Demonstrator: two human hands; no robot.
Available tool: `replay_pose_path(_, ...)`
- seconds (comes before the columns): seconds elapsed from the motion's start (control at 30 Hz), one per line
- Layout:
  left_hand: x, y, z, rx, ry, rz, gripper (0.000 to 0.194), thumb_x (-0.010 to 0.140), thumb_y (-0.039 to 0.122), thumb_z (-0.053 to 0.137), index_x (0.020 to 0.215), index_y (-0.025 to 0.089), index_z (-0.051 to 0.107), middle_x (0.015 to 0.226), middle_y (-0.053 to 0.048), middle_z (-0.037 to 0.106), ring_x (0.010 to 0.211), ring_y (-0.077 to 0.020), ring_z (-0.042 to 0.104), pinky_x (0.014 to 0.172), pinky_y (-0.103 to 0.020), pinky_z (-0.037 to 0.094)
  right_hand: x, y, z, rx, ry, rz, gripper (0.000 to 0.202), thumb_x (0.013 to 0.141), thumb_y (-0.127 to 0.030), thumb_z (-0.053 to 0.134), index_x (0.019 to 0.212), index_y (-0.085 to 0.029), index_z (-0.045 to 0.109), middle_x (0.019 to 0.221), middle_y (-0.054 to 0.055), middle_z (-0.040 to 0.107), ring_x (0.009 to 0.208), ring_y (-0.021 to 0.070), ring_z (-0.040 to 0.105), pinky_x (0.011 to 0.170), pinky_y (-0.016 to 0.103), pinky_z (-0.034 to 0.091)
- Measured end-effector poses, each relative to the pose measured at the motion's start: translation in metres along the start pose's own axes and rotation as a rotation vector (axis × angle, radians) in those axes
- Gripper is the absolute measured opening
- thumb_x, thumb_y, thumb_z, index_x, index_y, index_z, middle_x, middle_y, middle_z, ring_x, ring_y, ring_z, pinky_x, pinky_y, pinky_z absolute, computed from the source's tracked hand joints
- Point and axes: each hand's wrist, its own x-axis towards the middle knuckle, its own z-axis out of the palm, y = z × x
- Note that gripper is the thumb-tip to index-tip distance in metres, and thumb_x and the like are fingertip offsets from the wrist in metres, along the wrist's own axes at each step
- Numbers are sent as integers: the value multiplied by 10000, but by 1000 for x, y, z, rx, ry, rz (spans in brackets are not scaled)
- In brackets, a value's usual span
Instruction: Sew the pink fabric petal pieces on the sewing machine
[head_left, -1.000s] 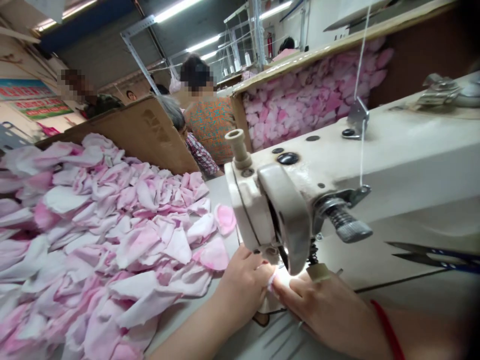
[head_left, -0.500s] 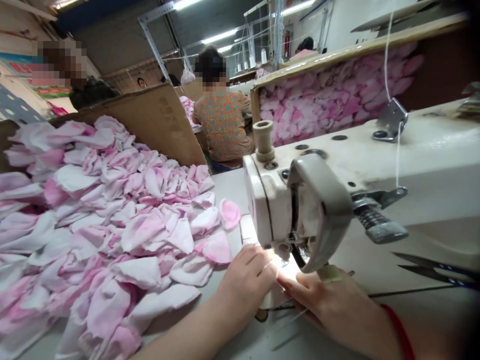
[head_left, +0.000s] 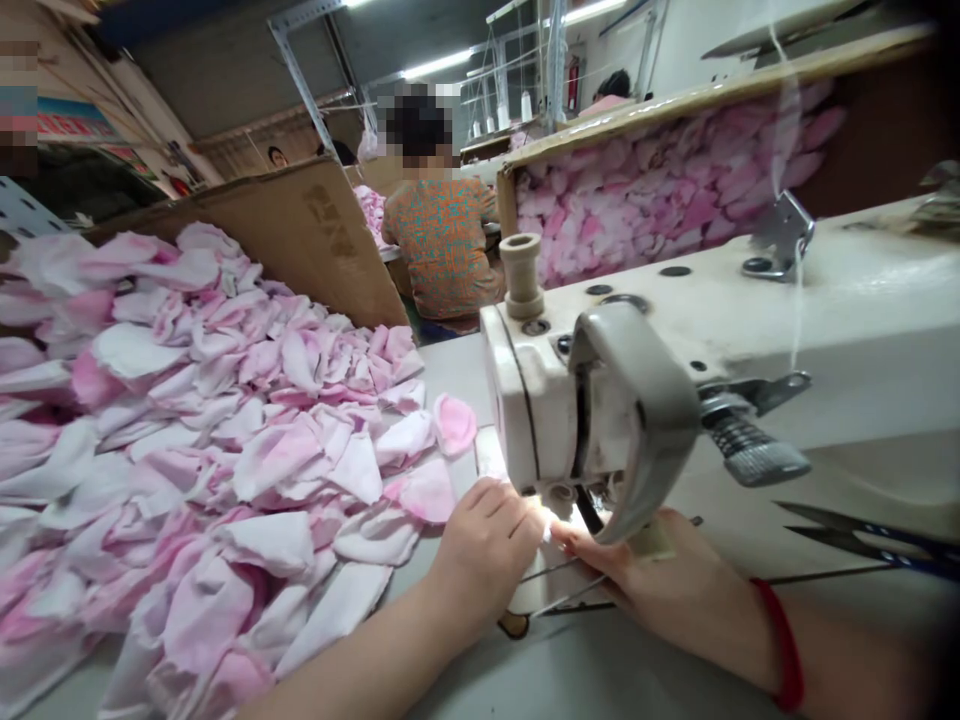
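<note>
A white sewing machine (head_left: 750, 340) stands on the right, its lamp lighting the needle area. My left hand (head_left: 491, 545) is closed beside the needle area, fingers bent together at the bright spot; what it holds is too small and overexposed to name. My right hand (head_left: 652, 575), with a red band at the wrist, reaches in from the right below the machine head. Its thumb and fingers come together close to the left fingertips, partly hidden by the machine. Pink and white fabric pieces (head_left: 277, 460) lie heaped to the left of my left hand.
Dark-bladed scissors (head_left: 862, 535) lie at the right edge. Behind the heap rises a cardboard flap (head_left: 300, 235). A box of pink pieces (head_left: 637, 200) stands behind the machine. A seated person in a patterned top (head_left: 446, 250) is farther back.
My left hand has shifted slightly left. My right hand has turned a little and sits farther under the machine head. The view has shifted slightly.
</note>
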Motion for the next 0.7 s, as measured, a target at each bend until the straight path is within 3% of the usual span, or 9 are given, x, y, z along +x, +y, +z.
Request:
replay_pose_path(0.17,3,-5,-5,11,44,79,233,877,97,332,756,135,527,693,-29,533,645,-145,501,614,-284,441,7,5,-10,104,70,-37,265,861,-204,356,933,-235,609,608,-11,631,481,135,537,448,281,294)
replay_pose_path(0.27,2,-18,-16,-77,89,197,202,869,103,389,707,145,504,693,-23,524,652,-130,508,584,-246,444,6,4,-13,78,14,-10,244,813,-167,412,926,-237,616,650,3,656,501,149,560,458,280,316)
replay_pose_path(0.37,1,-27,-20,-105,177,225,111,849,87,435,783,132,512,772,-55,547,741,-151,530,612,-259,462,4,3,-13,83,-27,30,289,734,-155,493,989,-242,596,654,-7,652,543,158,580,475,279,327)
replay_pose_path(0.53,2,-25,-15,66,51,123,165,858,69,355,788,126,494,761,-72,536,706,-166,537,596,-278,466,6,-6,-9,25,-67,32,301,722,-133,488,1003,-214,560,563,-27,575,471,154,528,431,285,285)
replay_pose_path(0.63,4,-23,-14,208,7,85,241,856,49,275,767,128,484,696,-62,507,619,-171,516,530,-283,440,15,-16,-4,-160,-22,-37,191,741,-84,442,849,-173,572,630,25,572,487,169,503,411,303,267)
replay_pose_path(0.7,5,-24,-16,216,1,108,257,864,59,258,759,132,480,671,-50,490,598,-168,500,518,-276,427,23,-24,1,-253,11,-94,227,740,-22,396,794,-154,572,681,62,582,551,185,518,432,309,289)
